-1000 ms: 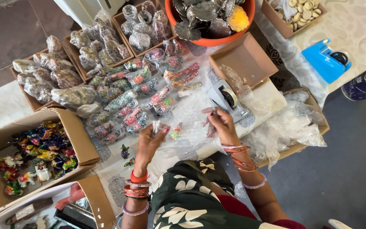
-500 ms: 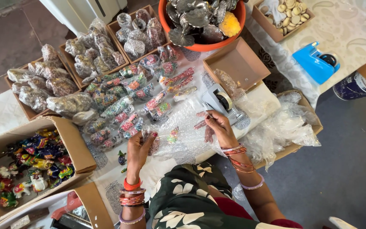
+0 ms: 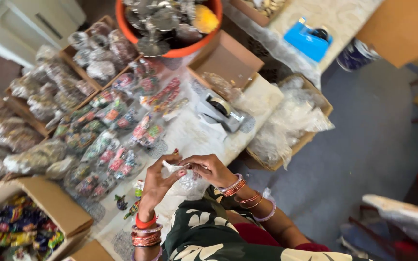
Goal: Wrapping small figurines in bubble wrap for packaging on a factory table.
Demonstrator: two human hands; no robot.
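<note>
Fingertips of the left hand (image 3: 156, 182) and right hand (image 3: 210, 168) pinch a small clear plastic packet (image 3: 176, 167) between them, held above the worktop's (image 3: 194, 135) near edge, beside filled packets (image 3: 122, 162).

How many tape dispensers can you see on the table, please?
1. The grey tape dispenser sits on the table just beyond the hands, between the packets and the box of clear bags. Others may be hidden under the clutter.
</note>
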